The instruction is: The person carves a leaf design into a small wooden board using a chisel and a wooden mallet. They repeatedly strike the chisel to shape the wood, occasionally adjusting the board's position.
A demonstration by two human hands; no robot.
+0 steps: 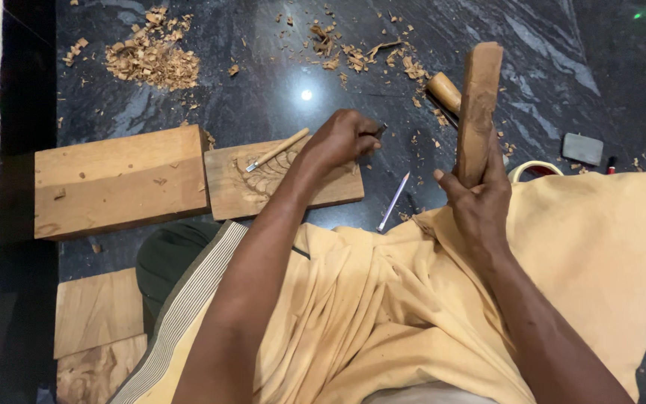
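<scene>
Wooden mallet [477, 112] in right hand's [480, 202] grip; left hand [342, 141] pinches chisel [380, 130] on carved board [241, 183].

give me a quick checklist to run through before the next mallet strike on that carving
1. Left hand grips a small metal tool whose tip pokes out of the fist: ok.
2. Right hand holds the wooden mallet upright, raised off the floor: ok.
3. Carved board lies flat on the floor, butted against the bigger block: ok.
4. Spare chisel lies on the board near the carving: not ok.
5. Tool edge seated in the cut: cannot tell, the hand hides it.
6. Pencil lies off the board: ok.
</scene>
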